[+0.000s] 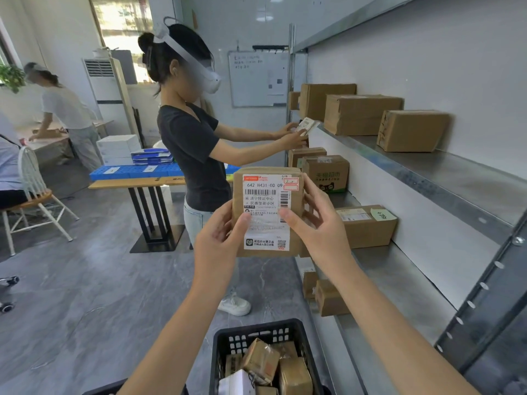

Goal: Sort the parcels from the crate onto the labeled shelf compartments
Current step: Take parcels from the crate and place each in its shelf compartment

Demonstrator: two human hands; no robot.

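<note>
Flat brown parcel (pixel 268 212) upright in mid-air above the black crate (pixel 265 334), long axis vertical, label facing the camera; left hand (pixel 219 240) and right hand (pixel 319 223) pinching its side edges; steel shelf (pixel 427 172) just right

Parcel sorting room; metal shelf (pixel 427 172) stacked with cardboard parcels (pixel 412 130); black crate (pixel 228 342) of parcels; whiteboard (pixel 258 78) behind
</note>
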